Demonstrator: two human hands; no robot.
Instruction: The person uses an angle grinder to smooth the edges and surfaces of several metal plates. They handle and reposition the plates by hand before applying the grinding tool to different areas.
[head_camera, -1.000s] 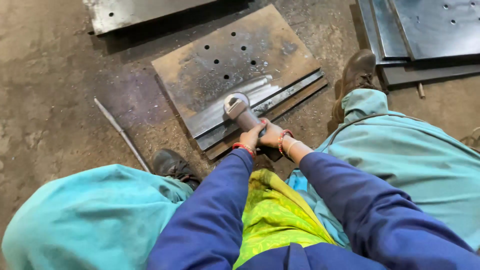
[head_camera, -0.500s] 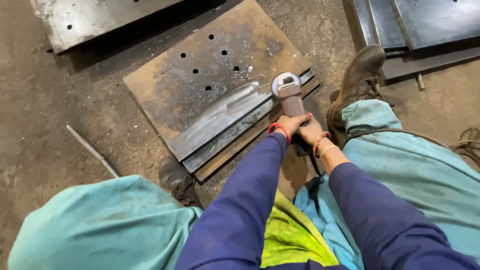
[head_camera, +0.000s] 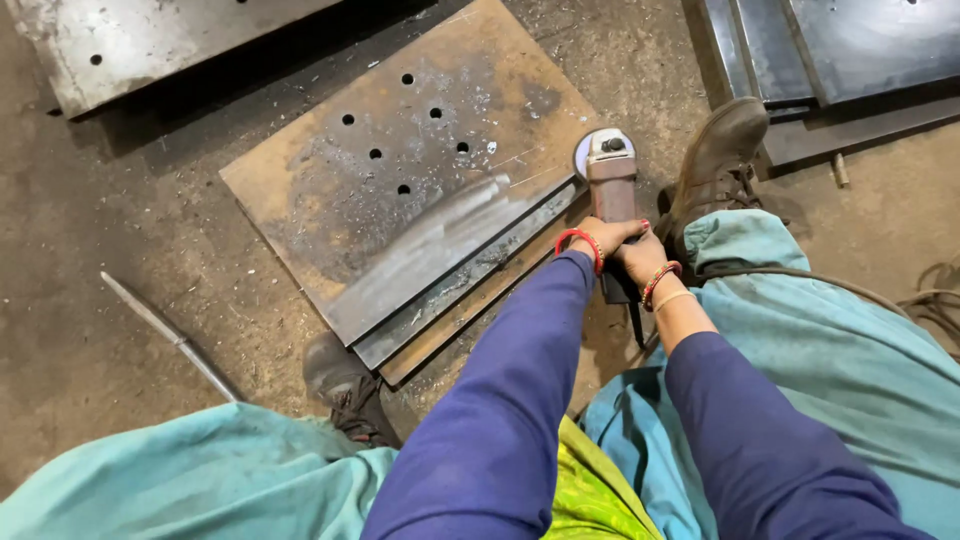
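Nearest us, our teal trouser knees and blue sleeves frame the shot, a yellow-green cloth bunched in the lap. Our left hand and right hand are both clenched round the body of the grinder, one just behind the other, probably to steady the tool with two grips. The grinder's disc sits at the right corner of the rusty plate, at its ground, shiny edge; whether disc and metal touch we cannot tell. The plate lies flat on thinner steel strips, likely to lift the edge off the floor. Our right boot is just beside the grinder, left boot at the plate's near corner, seemingly bracing it. A thin rod lies left. Farther off, a grey plate with holes and dark stacked sheets. No packages, labels or signs visible.
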